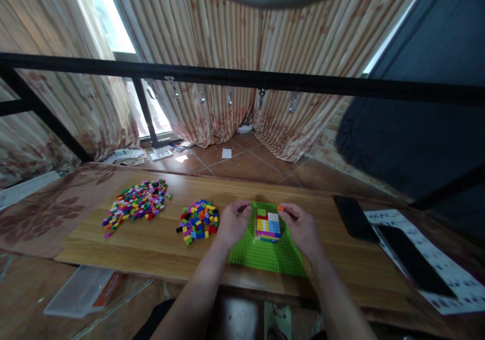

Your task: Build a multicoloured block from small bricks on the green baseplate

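A green studded baseplate (271, 258) lies on the table in front of me. On it stands a low block of toy bricks (268, 226) in white, yellow, red, blue and purple. My right hand (302, 225) is at the baseplate's right side, with thumb and forefinger pinching a small orange brick (281, 208). At the left edge of the plate, my left hand (235, 223) has its fingers curled and thumb near the forefinger; whatever may be between them is hidden. Left of that hand lies a small pile of loose bricks (198, 221).
A larger pile of small bricks (138, 203) covers the table's left part. To the right are a dark flat object (354, 217), a printed sheet (449, 264) and a black phone-like slab (415, 260). A black rail (227, 76) crosses beyond; a clear plastic box (78, 289) sits below.
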The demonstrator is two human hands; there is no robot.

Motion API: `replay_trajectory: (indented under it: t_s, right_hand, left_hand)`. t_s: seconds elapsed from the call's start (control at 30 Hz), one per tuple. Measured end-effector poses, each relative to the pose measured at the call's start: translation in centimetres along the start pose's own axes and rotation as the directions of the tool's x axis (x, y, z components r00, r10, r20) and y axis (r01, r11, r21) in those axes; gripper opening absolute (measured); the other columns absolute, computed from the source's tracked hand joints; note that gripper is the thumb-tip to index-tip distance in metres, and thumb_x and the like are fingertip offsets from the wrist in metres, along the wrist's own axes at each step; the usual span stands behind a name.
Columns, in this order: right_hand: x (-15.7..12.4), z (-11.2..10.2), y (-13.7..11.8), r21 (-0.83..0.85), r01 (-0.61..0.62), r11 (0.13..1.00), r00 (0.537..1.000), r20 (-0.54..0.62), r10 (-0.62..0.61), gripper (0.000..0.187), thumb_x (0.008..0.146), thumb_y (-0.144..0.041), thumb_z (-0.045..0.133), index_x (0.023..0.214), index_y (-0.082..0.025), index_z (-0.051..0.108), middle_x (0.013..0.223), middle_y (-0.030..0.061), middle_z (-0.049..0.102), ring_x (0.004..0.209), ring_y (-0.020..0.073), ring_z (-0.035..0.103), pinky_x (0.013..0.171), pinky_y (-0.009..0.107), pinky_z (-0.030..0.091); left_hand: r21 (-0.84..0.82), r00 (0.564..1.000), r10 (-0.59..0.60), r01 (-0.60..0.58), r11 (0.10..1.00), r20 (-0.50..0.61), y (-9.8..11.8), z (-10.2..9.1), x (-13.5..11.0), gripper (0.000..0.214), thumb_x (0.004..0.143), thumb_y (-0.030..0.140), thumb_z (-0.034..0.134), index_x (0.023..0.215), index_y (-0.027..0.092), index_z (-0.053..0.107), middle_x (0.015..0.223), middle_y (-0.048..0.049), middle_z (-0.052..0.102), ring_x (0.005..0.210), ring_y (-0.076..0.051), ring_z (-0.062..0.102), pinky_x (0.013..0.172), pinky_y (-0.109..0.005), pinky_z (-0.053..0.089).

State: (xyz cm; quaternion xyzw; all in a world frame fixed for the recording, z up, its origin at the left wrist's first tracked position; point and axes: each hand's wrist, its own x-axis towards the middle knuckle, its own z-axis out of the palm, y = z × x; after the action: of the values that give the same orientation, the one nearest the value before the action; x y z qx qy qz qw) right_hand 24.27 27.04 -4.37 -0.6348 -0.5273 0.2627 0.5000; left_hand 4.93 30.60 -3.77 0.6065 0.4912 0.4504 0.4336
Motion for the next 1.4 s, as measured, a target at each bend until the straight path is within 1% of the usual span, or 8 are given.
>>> replay_trajectory:
  t_s: [0.1, 0.23, 0.4, 0.5, 0.63, 0.83, 1.03, 1.4]
  right_hand:
    - [0.4, 0.3, 0.7, 0.006, -0.004, 1.0, 0.997, 0.078, 0.003, 0.032, 0.076, -0.044, 0.063, 0.095, -0.021, 0.072, 0.095, 0.0076, 0.075, 0.088, 0.0238, 0.067, 0.084, 0.039, 0.05]
    - [0.6, 1.5, 1.0, 0.057, -0.054, 0.997, 0.988, 0.148, 0.045, 0.031, 0.072, -0.044, 0.067, 0.093, -0.022, 0.075, 0.096, 0.0062, 0.074, 0.084, 0.0229, 0.067, 0.078, 0.037, 0.051]
    - [0.6, 2.1, 0.6, 0.158, -0.171, 0.973, 0.97, 0.199, 0.138, 0.032, 0.068, -0.042, 0.07, 0.091, -0.02, 0.075, 0.087, 0.0053, 0.074, 0.072, 0.02, 0.066, 0.068, 0.034, 0.051]
    - [0.5, 1.9, 0.2, 0.209, -0.203, 0.957, 0.963, 0.219, 0.156, 0.033, 0.064, -0.042, 0.073, 0.088, -0.02, 0.076, 0.081, 0.0043, 0.074, 0.067, 0.0186, 0.065, 0.066, 0.033, 0.051]
    - [0.6, 1.8, 0.2, 0.204, -0.185, 0.961, 0.966, 0.215, 0.141, 0.03, 0.065, -0.04, 0.072, 0.087, -0.019, 0.075, 0.082, 0.005, 0.074, 0.068, 0.0189, 0.064, 0.067, 0.033, 0.051]
    - [0.8, 1.8, 0.8, 0.105, -0.103, 0.989, 0.971, 0.226, 0.077, 0.027, 0.07, -0.037, 0.068, 0.09, -0.02, 0.076, 0.092, 0.0065, 0.075, 0.082, 0.0223, 0.066, 0.077, 0.036, 0.051]
    - [0.8, 1.7, 1.1, 0.04, -0.063, 0.997, 0.975, 0.215, 0.053, 0.028, 0.072, -0.038, 0.066, 0.092, -0.021, 0.076, 0.093, 0.007, 0.075, 0.083, 0.0229, 0.067, 0.078, 0.037, 0.051]
    - [0.6, 1.7, 0.5, 0.099, -0.104, 0.99, 0.964, 0.256, 0.075, 0.029, 0.073, -0.038, 0.064, 0.093, -0.019, 0.076, 0.086, 0.0056, 0.075, 0.074, 0.0205, 0.067, 0.069, 0.033, 0.053]
  left_hand:
    - [-0.007, 0.999, 0.015, -0.015, 1.0, 0.047, 0.0, 1.0, 0.5, 0.023, 0.083, 0.026, 0.054, 0.091, 0.016, 0.073, 0.091, -0.0063, 0.074, 0.086, -0.018, 0.066, 0.079, -0.027, 0.05]
    - [-0.04, 0.997, -0.016, 0.019, 0.999, 0.08, 0.2, 2.2, 1.1, 0.022, 0.084, 0.022, 0.053, 0.094, 0.014, 0.072, 0.096, -0.0074, 0.073, 0.091, -0.019, 0.066, 0.086, -0.028, 0.049]
    - [-0.156, 0.99, -0.075, 0.092, 0.983, 0.117, -0.1, 3.3, 1.5, 0.025, 0.083, 0.018, 0.053, 0.099, 0.014, 0.071, 0.094, -0.0071, 0.073, 0.089, -0.018, 0.066, 0.084, -0.028, 0.05]
    - [-0.183, 0.989, -0.087, 0.107, 0.977, 0.116, -0.5, 3.8, 1.7, 0.025, 0.081, 0.017, 0.055, 0.099, 0.014, 0.071, 0.092, -0.0059, 0.073, 0.087, -0.017, 0.065, 0.083, -0.028, 0.05]
    - [-0.224, 0.983, -0.136, 0.162, 0.961, 0.127, -1.0, 4.3, 1.9, 0.028, 0.076, 0.015, 0.059, 0.102, 0.013, 0.069, 0.089, -0.0057, 0.072, 0.08, -0.016, 0.064, 0.074, -0.026, 0.05]
    - [-0.26, 0.974, -0.178, 0.21, 0.942, 0.143, -1.3, 4.8, 1.9, 0.031, 0.071, 0.015, 0.063, 0.101, 0.011, 0.067, 0.07, -0.0013, 0.067, 0.061, -0.012, 0.058, 0.058, -0.022, 0.046]
    - [-0.277, 0.971, -0.222, 0.238, 0.931, 0.088, -1.4, 5.2, 1.9, 0.026, 0.067, 0.012, 0.064, 0.092, 0.012, 0.069, 0.067, 0.0003, 0.066, 0.057, -0.01, 0.056, 0.056, -0.021, 0.045]
    - [-0.28, 0.955, -0.292, 0.292, 0.914, 0.043, -0.8, 5.5, 2.0, 0.019, 0.064, 0.011, 0.066, 0.083, 0.013, 0.07, 0.061, 0.0016, 0.064, 0.053, -0.01, 0.055, 0.054, -0.021, 0.043]
